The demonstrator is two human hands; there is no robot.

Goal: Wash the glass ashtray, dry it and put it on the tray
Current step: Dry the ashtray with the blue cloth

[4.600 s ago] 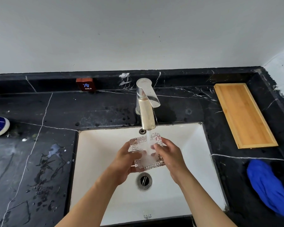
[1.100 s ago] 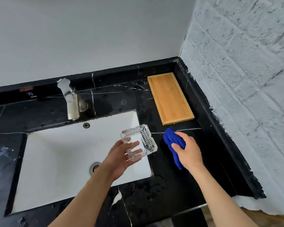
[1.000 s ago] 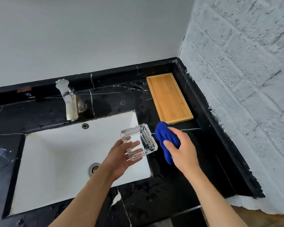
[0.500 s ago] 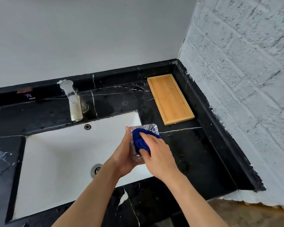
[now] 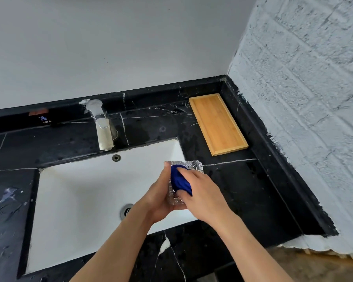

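My left hand (image 5: 159,197) holds the square cut-glass ashtray (image 5: 195,166) tilted on edge above the right side of the white sink (image 5: 75,204). My right hand (image 5: 204,195) presses a bunched blue cloth (image 5: 178,182) into the ashtray's hollow. The two hands and the cloth hide most of the glass; only its top rim and lower left edge show. The bamboo tray (image 5: 217,123) lies bare on the black counter, further back and to the right of my hands.
A chrome faucet (image 5: 101,125) stands behind the sink, with no water running. The black marble counter (image 5: 238,192) ends at a white brick wall (image 5: 306,110) on the right. A small label marked COLD (image 5: 46,120) sits on the back ledge.
My right hand lifted the blue cloth off the counter, brought it left and pushed it into the ashtray. The left hand has kept hold of the ashtray throughout.
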